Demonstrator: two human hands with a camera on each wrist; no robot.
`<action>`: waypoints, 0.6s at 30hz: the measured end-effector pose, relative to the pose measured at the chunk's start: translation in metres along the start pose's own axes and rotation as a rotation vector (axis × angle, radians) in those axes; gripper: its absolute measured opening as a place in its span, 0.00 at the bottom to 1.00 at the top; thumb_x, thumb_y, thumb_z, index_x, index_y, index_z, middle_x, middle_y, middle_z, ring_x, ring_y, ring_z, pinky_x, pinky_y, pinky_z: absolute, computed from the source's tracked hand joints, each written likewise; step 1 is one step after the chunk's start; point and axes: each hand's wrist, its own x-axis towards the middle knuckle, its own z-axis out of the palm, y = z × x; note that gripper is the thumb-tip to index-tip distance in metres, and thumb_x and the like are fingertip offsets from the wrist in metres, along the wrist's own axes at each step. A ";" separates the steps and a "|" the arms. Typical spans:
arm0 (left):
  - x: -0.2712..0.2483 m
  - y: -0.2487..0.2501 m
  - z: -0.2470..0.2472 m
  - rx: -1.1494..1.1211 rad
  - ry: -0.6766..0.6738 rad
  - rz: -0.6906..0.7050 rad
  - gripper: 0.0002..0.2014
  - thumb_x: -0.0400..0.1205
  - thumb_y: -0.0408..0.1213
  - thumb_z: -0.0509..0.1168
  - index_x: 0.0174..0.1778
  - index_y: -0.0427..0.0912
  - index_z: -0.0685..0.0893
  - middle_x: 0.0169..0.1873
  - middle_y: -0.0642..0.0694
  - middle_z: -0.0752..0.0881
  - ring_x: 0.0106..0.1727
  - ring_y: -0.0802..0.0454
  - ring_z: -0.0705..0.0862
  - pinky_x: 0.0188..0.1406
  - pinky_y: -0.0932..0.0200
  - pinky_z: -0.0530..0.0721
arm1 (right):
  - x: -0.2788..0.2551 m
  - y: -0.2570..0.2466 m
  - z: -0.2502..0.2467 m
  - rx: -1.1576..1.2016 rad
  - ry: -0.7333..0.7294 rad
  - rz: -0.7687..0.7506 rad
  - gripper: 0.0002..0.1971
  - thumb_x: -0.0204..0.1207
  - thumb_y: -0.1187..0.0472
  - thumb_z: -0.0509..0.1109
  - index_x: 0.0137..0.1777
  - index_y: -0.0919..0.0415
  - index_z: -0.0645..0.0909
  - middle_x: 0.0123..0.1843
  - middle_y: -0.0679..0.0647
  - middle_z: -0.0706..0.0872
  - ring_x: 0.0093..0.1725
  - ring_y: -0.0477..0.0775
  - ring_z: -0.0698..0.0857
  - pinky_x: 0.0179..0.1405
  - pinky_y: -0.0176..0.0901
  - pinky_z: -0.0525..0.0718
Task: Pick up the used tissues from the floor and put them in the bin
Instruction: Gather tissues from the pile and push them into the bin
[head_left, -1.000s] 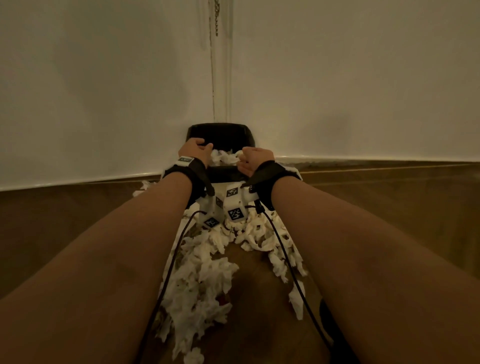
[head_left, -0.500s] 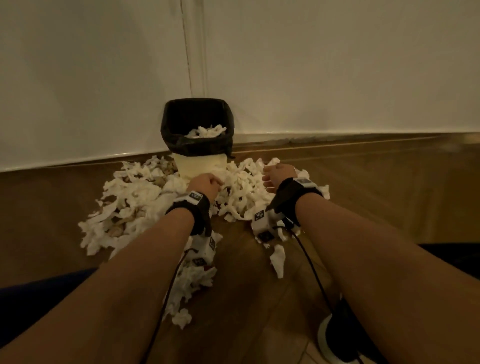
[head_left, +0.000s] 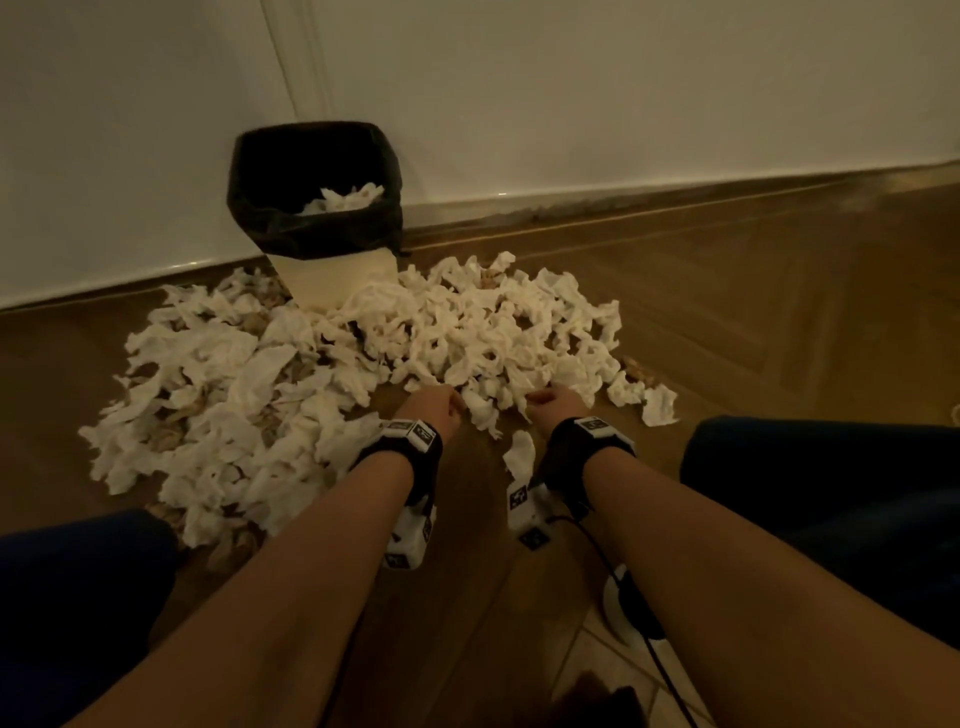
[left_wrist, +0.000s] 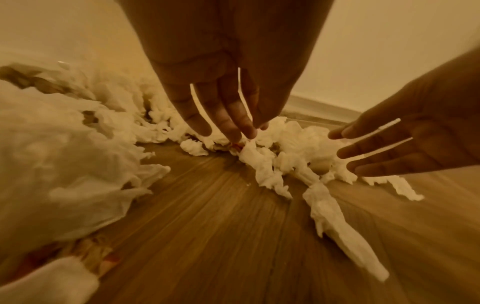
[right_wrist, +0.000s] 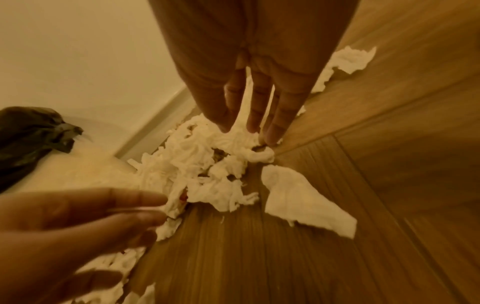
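Note:
A wide heap of crumpled white tissues (head_left: 332, 364) covers the wooden floor in front of a pale bin (head_left: 337, 275) lined with a black bag (head_left: 311, 228); a few tissues lie inside it. My left hand (head_left: 434, 408) and right hand (head_left: 553, 402) are down at the heap's near edge, a small clump of tissues (head_left: 485, 410) between them. In the left wrist view the left hand's fingers (left_wrist: 233, 125) are stretched straight, tips touching a tissue (left_wrist: 259, 162). In the right wrist view the right hand's fingers (right_wrist: 275, 125) are straight, tips on the tissues (right_wrist: 207, 160). Neither hand holds anything.
The bin stands against a white wall (head_left: 571, 104) with a skirting board (head_left: 675, 195). My dark-clothed knees (head_left: 831, 509) flank the arms left and right. Loose tissues (head_left: 660, 405) lie at the heap's right; one tissue (head_left: 519, 457) lies beside my right wrist. Bare floor (head_left: 779, 312) stretches to the right.
A second ago both hands were up at the bin's rim dropping tissues in. They have since pulled back and come down to the near edge of the heap, fingers straight.

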 end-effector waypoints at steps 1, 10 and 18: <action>0.002 0.003 0.003 0.025 -0.005 0.028 0.11 0.82 0.33 0.58 0.56 0.46 0.83 0.56 0.42 0.84 0.52 0.45 0.82 0.47 0.57 0.80 | -0.002 0.003 0.004 -0.015 0.007 0.008 0.17 0.77 0.59 0.68 0.66 0.57 0.78 0.66 0.57 0.79 0.61 0.58 0.81 0.57 0.48 0.81; 0.006 0.014 0.036 0.345 0.011 0.136 0.25 0.80 0.38 0.61 0.73 0.59 0.66 0.69 0.42 0.66 0.65 0.36 0.72 0.56 0.44 0.77 | -0.028 0.038 0.043 -0.657 -0.103 -0.176 0.25 0.80 0.54 0.64 0.76 0.52 0.62 0.79 0.57 0.55 0.75 0.68 0.58 0.66 0.59 0.71; 0.009 0.005 0.056 0.479 -0.089 0.199 0.26 0.85 0.41 0.54 0.76 0.69 0.57 0.81 0.50 0.47 0.72 0.39 0.63 0.63 0.44 0.73 | -0.028 0.049 0.068 -0.670 -0.144 -0.377 0.17 0.80 0.69 0.59 0.67 0.62 0.75 0.68 0.60 0.70 0.66 0.64 0.70 0.62 0.50 0.74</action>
